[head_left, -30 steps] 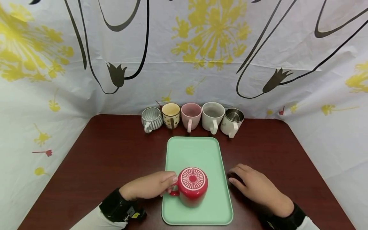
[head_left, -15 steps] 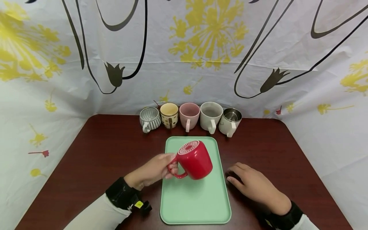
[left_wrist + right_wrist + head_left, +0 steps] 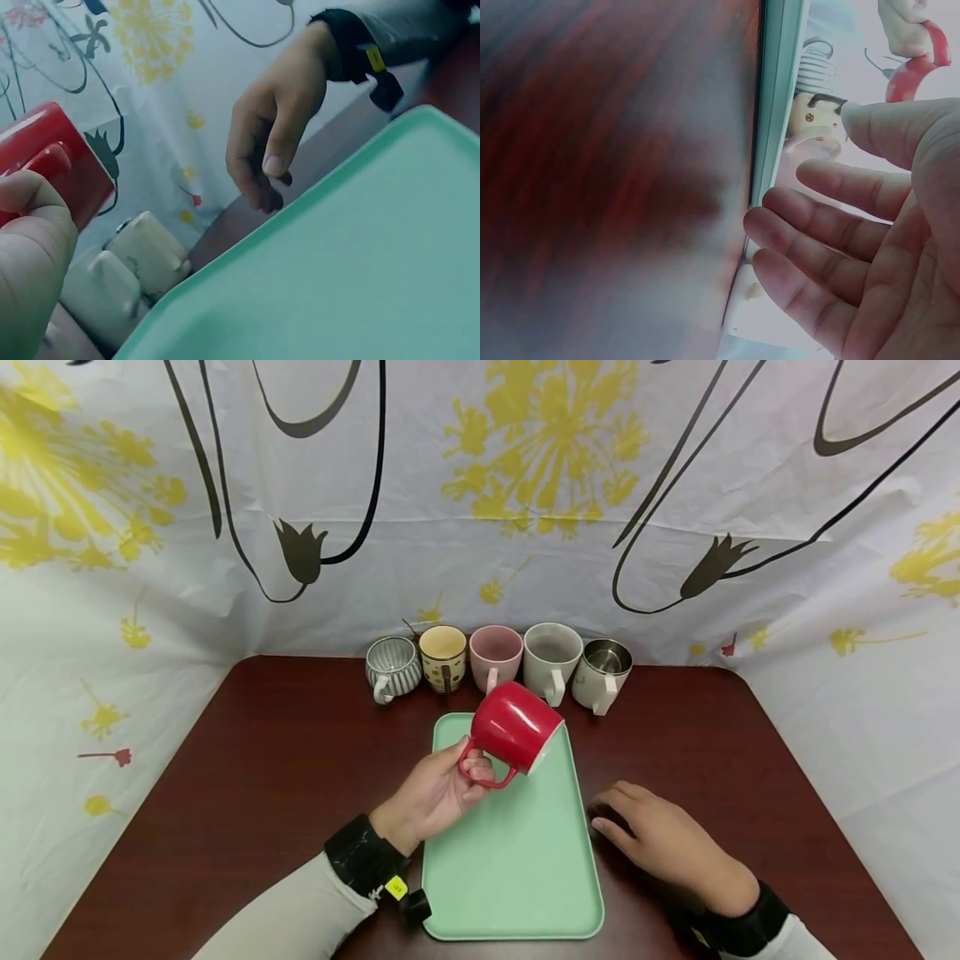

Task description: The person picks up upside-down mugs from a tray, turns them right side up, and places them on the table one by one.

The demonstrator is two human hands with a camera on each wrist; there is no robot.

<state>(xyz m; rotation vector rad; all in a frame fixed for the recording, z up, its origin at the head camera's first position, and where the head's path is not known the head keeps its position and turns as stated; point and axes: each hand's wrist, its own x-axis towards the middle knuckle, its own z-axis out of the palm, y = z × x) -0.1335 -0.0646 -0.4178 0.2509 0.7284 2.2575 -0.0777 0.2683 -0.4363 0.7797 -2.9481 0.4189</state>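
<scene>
A red mug (image 3: 513,722) is held up over the far half of a green tray (image 3: 517,860), tipped on its side with its mouth facing right and down. My left hand (image 3: 442,789) grips it by its handle (image 3: 491,781). In the left wrist view, the thumb (image 3: 37,202) lies against the red mug (image 3: 67,165). Beside the tray's right edge my right hand (image 3: 667,839) rests at the table, holding nothing. Its fingers (image 3: 832,240) look loosely bent in the right wrist view.
Along the back of the table (image 3: 315,760) stand a striped cup (image 3: 393,667), a yellow spotted mug (image 3: 442,656), a pink mug (image 3: 495,652), a white mug (image 3: 551,660) and a steel-lined mug (image 3: 602,672). A patterned cloth (image 3: 450,485) hangs behind them.
My left hand has lifted the red mug from upside down over the tray's near half, moving it away and turning it onto its side. My right hand has stayed put.
</scene>
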